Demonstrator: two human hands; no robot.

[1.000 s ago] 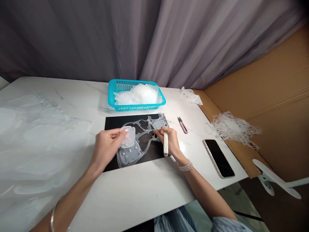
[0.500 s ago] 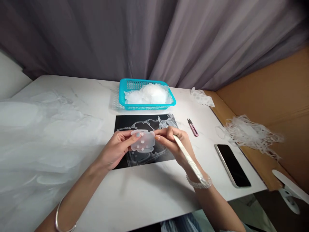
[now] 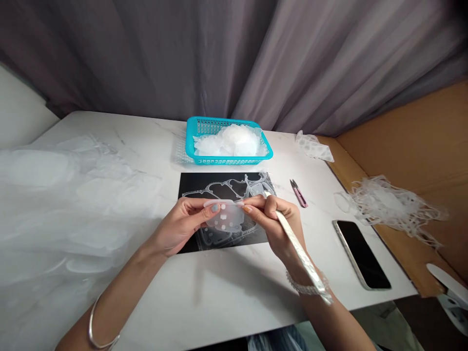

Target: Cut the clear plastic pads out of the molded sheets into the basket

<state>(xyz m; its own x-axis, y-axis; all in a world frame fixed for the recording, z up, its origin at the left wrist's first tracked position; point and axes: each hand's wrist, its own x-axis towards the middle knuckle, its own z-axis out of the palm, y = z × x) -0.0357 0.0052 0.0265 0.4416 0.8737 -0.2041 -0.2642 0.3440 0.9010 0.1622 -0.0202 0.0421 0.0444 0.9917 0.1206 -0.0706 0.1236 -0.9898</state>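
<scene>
A small translucent, frosted silicone-like piece (image 3: 230,222) with white square and round spots is pinched by its left edge between the thumb and fingers of my left hand (image 3: 183,222). My right hand (image 3: 281,219) is closed round a slim pearly-white handled tool (image 3: 298,243), whose working end I cannot make out. Its thumb and forefinger also touch the upper right edge of the piece. Both hands are above a black mat (image 3: 193,181), on which a clear cut-out frame (image 3: 219,187) with holes lies, partly hidden by my hands.
A turquoise basket (image 3: 190,141) full of whitish translucent pieces (image 3: 237,141) stands behind the mat. To the right lie pink-handled thread snips (image 3: 299,193), a phone (image 3: 361,253), a perforated white scrap (image 3: 314,146) and tangled clear trimmings (image 3: 395,207). Clear plastic pieces (image 3: 73,209) are heaped at left.
The piece has tilted, its upper edge now showing more edge-on. Both hands keep their grip. The whole view has shifted slightly, with the table's things now a little further right.
</scene>
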